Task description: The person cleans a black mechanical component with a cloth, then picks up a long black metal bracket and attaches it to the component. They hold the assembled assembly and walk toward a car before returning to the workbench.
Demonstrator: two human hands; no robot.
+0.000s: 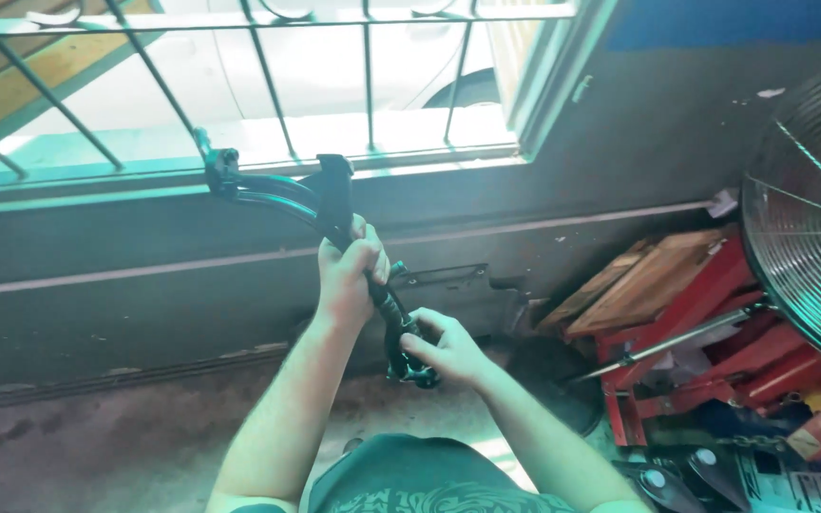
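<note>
While my left hand (349, 271) is clenched around the middle of the black hose-and-bracket assembly (334, 214), my right hand (444, 351) grips its lower fitting end. I see its long axis slanting from upper left, near the barred window (268, 85), down to the right, held above the concrete floor (97, 446).

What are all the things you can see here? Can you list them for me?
Bent tube part: one, black, held up in front of the window by both hands.
Window bars: several, dark, top left.
Car: one, white, outside the window.
Fan: one, metal wire cage, right edge.
Red frame: one, red, lower right on the floor.
Wooden boards: a few, brown, on top of the red frame.
Left hand: gripping the part's middle.
Right hand: holding its lower end.
</note>
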